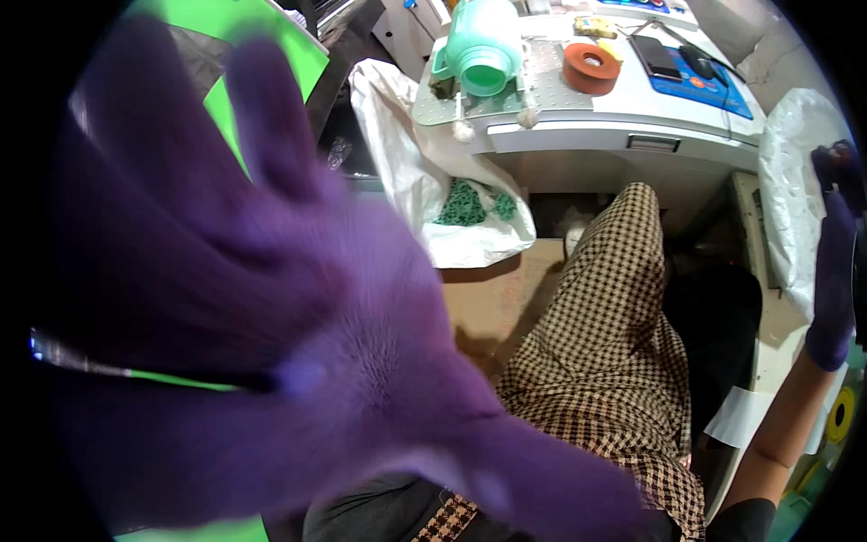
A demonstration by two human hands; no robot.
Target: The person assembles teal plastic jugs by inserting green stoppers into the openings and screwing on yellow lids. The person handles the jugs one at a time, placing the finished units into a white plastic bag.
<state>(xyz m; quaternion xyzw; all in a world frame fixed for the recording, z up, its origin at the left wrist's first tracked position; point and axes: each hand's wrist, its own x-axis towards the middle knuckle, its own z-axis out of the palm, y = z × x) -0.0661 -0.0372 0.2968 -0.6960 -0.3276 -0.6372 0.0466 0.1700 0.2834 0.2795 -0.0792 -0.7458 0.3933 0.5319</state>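
Note:
My left hand (361, 298), in a purple glove, fills the left half of the head view, very near the camera and blurred. Its fingers are spread, and nothing shows in its palm. At the far right edge is my right hand (835, 271), gloved in purple too, with the bare forearm below it. Its fingers reach up beside a white plastic bag (790, 194); they are dark at the rim, so I cannot make out whether they hold anything. A brown-and-black checked cloth (587, 352) covers my lap.
Ahead is a white desk (560, 140) with a mint-green jug (483, 54) on its side, a brown tape roll (591, 68), a dark phone-like slab (655, 59) and a mouse (695, 61). A white sack (402, 135) holding green bits (462, 206) hangs left of my knees. Bright green sheets (312, 68) lie at left.

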